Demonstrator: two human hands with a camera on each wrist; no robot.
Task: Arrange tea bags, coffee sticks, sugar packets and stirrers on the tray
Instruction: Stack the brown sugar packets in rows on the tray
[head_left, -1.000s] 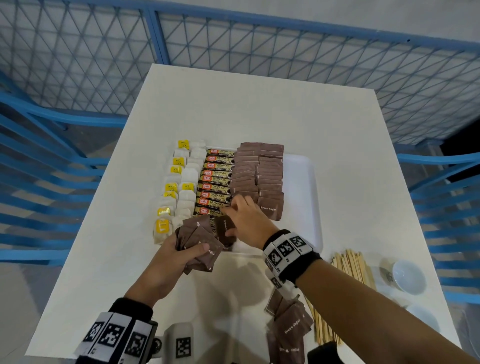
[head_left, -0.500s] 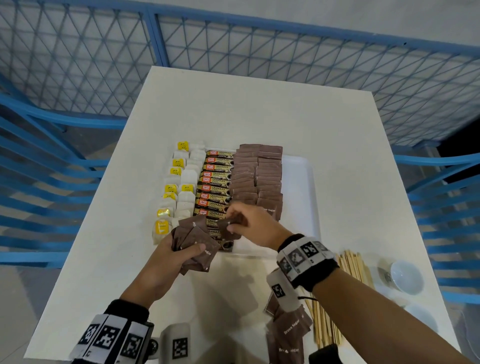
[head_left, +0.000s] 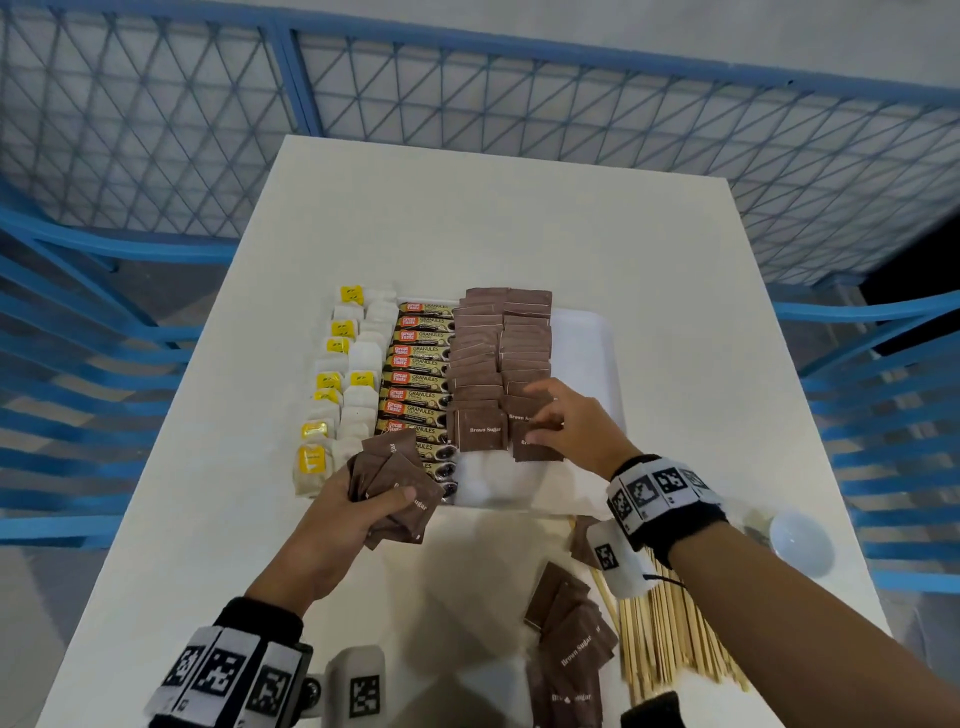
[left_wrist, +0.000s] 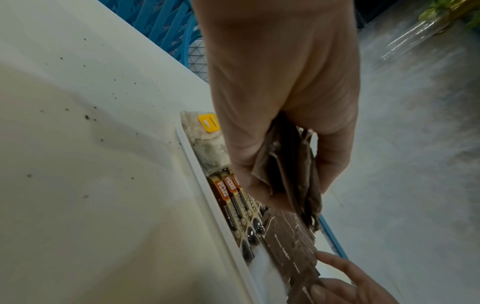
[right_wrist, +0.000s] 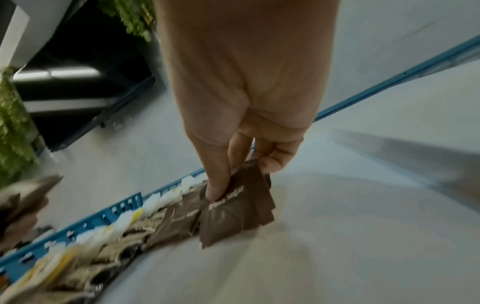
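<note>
A white tray (head_left: 587, 358) on the white table holds a column of tea bags (head_left: 337, 384) with yellow tags, a column of coffee sticks (head_left: 418, 379) and two columns of brown sugar packets (head_left: 498, 353). My left hand (head_left: 358, 512) grips a fanned bunch of brown sugar packets (head_left: 395, 483) over the tray's near left corner; the left wrist view shows the bunch (left_wrist: 293, 174) edge-on. My right hand (head_left: 566, 426) pinches one sugar packet (head_left: 535, 441) at the near end of the right sugar column, with thumb and fingers on the packet (right_wrist: 233, 207).
Loose brown sugar packets (head_left: 569, 644) lie on the table near me. Beside them to the right is a bundle of wooden stirrers (head_left: 670, 634). A small white cup (head_left: 800, 540) stands at the right edge. Blue railings surround the table.
My right hand drew a packet from the left hand's bunch and carried it right to the near end of the right sugar column. The left hand stayed put with its bunch.
</note>
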